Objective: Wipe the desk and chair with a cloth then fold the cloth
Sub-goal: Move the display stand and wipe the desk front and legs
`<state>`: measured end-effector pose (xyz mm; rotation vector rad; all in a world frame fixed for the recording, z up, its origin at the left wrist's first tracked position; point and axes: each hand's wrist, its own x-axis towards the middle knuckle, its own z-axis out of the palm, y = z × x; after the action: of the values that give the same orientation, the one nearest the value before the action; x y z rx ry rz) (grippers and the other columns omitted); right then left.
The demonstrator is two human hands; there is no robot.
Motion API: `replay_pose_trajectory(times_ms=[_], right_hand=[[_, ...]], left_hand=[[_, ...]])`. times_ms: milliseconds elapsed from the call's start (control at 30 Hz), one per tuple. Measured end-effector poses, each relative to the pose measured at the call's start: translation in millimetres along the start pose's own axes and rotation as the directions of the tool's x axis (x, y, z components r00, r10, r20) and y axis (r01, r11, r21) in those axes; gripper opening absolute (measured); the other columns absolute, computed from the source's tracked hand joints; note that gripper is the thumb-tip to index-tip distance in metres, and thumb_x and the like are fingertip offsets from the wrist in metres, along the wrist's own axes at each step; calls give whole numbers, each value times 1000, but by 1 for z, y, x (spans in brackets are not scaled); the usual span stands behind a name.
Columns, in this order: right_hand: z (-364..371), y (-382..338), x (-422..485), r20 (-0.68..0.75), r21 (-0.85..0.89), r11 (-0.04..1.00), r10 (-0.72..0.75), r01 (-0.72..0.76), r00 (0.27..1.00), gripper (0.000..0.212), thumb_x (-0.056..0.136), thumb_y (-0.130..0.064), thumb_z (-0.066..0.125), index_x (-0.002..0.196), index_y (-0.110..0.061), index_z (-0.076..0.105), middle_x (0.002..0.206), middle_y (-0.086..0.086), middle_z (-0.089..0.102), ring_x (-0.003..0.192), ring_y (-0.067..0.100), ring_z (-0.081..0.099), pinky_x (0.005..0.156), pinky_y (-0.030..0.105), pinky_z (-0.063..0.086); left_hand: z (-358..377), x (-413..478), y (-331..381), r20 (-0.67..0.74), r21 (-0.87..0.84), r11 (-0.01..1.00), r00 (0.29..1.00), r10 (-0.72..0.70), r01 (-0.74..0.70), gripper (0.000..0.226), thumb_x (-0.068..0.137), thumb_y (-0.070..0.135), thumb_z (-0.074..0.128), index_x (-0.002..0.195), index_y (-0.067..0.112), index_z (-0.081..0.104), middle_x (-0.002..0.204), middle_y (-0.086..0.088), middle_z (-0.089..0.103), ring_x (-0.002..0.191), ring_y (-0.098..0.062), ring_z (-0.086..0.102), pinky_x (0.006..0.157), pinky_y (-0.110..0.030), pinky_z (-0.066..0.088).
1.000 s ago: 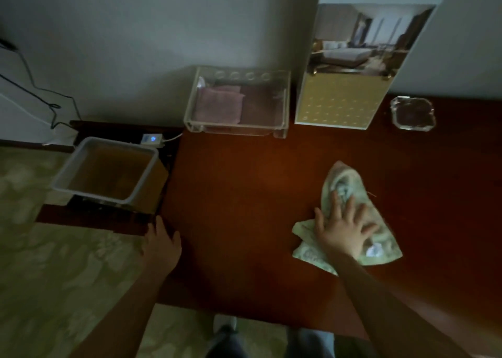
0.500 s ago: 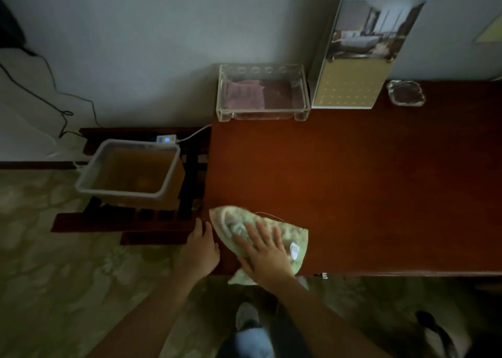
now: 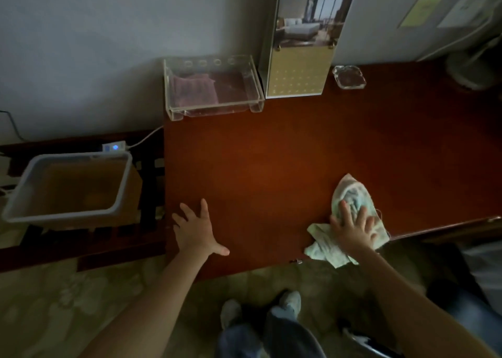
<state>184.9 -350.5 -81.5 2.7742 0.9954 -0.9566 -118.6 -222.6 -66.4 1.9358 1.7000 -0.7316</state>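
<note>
A pale green patterned cloth [image 3: 350, 194] lies crumpled on the reddish-brown desk [image 3: 285, 167], near its front edge on the right, with one corner hanging over the edge. My right hand [image 3: 353, 228] presses flat on the cloth with fingers spread. My left hand [image 3: 197, 232] rests open and flat on the desk's front left corner, holding nothing. The chair is not clearly in view; something dark shows at the bottom right.
A clear acrylic tray [image 3: 214, 86] with a pink cloth stands at the desk's back left. Beside it are a tall standing picture card [image 3: 301, 45] and a glass ashtray [image 3: 350, 76]. A fan [image 3: 472, 67] stands far right. Left of the desk, a white-rimmed bin [image 3: 68, 186] sits on a dark rack.
My right hand has slid the cloth from the desk's front left corner to the right along the front edge. My left hand has moved from the desk's edge onto the corner.
</note>
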Motion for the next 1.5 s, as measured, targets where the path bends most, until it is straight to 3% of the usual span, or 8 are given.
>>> replay_pose_trajectory(times_ms=[233,367,500,633,867,1000,1333,1500], right_hand=[[50,-45,-57,179,-176,935,-278,309,944,102,81,-72,45,144,-35,-26,145,9,-39,132,39,-35,107,57,-15],[80,-90,-89,294,-298,759,-503,578,813,91,77,-74,18,136,-25,-33,139,11,-36,124,38,-35,100,53,-19],[88,-98,-92,278,-332,689,-581,644,765,74,97,-53,30,145,-31,-21,141,2,-35,129,31,-36,107,51,-18],[72,-78,-69,286,-391,595,-647,702,707,64,87,-67,7,139,-43,-20,153,-5,-19,132,19,-31,107,39,-19],[14,-40,2,-7,-265,902,-356,342,934,69,90,-68,20,147,-43,-11,159,2,-12,144,22,-17,114,45,-9],[-7,-22,38,-198,-80,989,-134,120,971,69,90,-69,23,150,-40,3,160,4,-6,145,28,-10,115,51,-3],[14,-21,21,-203,-30,995,-104,100,974,67,92,-67,17,150,-39,0,160,6,-6,145,29,-12,115,55,-7],[60,-42,-36,-129,-251,925,-325,287,937,75,83,-76,4,148,-40,-9,154,2,-17,143,32,-19,108,56,-16]], left_hand=[[-1,-3,1,-2,-14,1000,1000,-20,20,142,55,63,80,148,25,-19,154,-23,-15,142,-45,1,116,-49,20],[0,-4,-1,-29,-26,999,999,-29,28,138,54,68,77,149,28,-15,156,-21,-12,142,-44,4,115,-49,19],[1,-5,-2,-60,-16,999,998,-32,31,136,55,72,74,149,29,-14,156,-20,-10,143,-42,5,114,-49,19],[1,-5,-3,-42,-11,999,999,-33,33,135,57,72,72,149,29,-16,156,-19,-12,143,-42,3,115,-50,17],[2,-9,6,-23,16,993,993,-113,114,137,54,73,72,147,31,-20,156,-21,-8,140,-45,18,112,-49,27],[3,-3,5,-34,-19,993,992,-119,118,138,50,72,75,148,36,-16,157,-18,-7,139,-45,20,108,-47,35],[1,-6,5,-28,27,992,992,-125,126,138,51,71,75,147,35,-18,157,-17,-8,139,-45,20,104,-47,40],[-6,-6,12,3,10,988,988,-157,157,142,52,63,80,146,35,-22,157,-17,-11,139,-45,20,106,-47,38]])
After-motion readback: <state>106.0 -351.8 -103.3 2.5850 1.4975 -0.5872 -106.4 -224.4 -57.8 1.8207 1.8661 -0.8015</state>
